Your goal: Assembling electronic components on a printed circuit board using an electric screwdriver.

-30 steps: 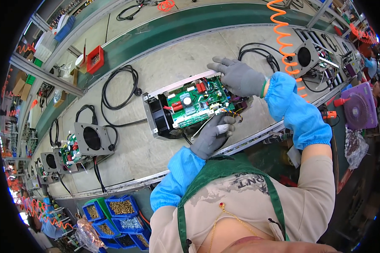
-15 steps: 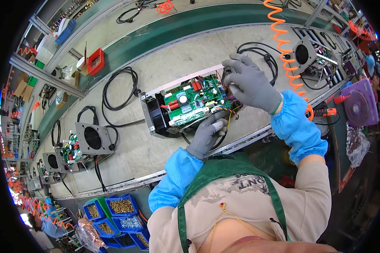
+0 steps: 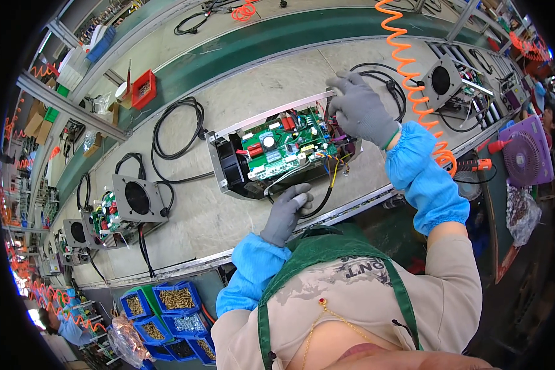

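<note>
An uncovered electrical unit (image 3: 290,145) lies on the bench in front of me, its green circuit board facing up and a black fan (image 3: 228,157) at its left end. My right hand (image 3: 365,111), in a grey glove, is closed over the far right corner, gripping the end panel there. The gloved left hand (image 3: 283,213) has bent, closed fingers beside the unit's near edge, over a black cable (image 3: 319,206). Whatever those fingers hold is hidden. Yellow and other coloured wires (image 3: 334,169) hang from the near right side of the board.
Similar fan units (image 3: 139,200) stand at left, another (image 3: 444,80) at far right. A coiled black cord (image 3: 176,132) lies behind the unit. An orange spiral hose (image 3: 407,61) hangs at right, above an orange-handled tool (image 3: 475,165). Blue bins (image 3: 177,298) of fasteners sit below left.
My left hand has moved left and slightly down, away from the coloured wires, which now show more fully. My right hand stays at the far right corner, its fingers drawn closer together.
</note>
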A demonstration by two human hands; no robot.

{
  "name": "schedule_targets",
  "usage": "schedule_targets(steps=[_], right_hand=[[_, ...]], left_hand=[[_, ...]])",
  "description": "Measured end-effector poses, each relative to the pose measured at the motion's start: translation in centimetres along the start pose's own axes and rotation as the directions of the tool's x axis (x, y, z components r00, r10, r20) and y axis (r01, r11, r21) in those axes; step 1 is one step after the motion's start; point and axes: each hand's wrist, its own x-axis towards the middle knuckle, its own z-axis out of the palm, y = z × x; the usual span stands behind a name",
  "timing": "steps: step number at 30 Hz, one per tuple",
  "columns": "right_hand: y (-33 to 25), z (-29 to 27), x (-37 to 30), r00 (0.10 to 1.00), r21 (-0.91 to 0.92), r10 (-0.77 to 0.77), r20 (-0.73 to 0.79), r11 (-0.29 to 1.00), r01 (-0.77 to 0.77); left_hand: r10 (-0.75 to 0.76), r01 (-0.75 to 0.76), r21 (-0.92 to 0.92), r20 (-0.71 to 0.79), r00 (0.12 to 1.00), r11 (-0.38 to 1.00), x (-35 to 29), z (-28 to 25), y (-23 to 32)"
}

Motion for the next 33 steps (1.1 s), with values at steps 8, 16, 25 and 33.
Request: schedule_targets(steps=[8,16,25,33], right_hand=[[-0.1,2.2,-2.5,0.908,0.584,0.370,-0.197,0.788,-0.195],[-3.0,-1.0,-3.7,0.995,0.194,0.003,-0.102,0.981,0.017],[-3.3,0.6,-3.7,0.999,0.085,0.027,-0.045,0.996,-0.024],[-1.6,0.4,-3.9,0.970,0.158,0.164,-0.182,0.978,-0.136]], left_hand=[[0.048,-0.049,-0.007,-0.136,0.990,0.999,-1.6,-3.1,-1.9],[0.061,-0.040,0.153,-0.139,0.988,0.987,-1.9,-2.2,-2.1],[0.048,-0.023,0.324,-0.071,0.996,0.946,-2.3,-0.7,-1.1],[0.758,-0.506,0.846,0.438,0.482,-0.167,-0.8,6.8,8.7]])
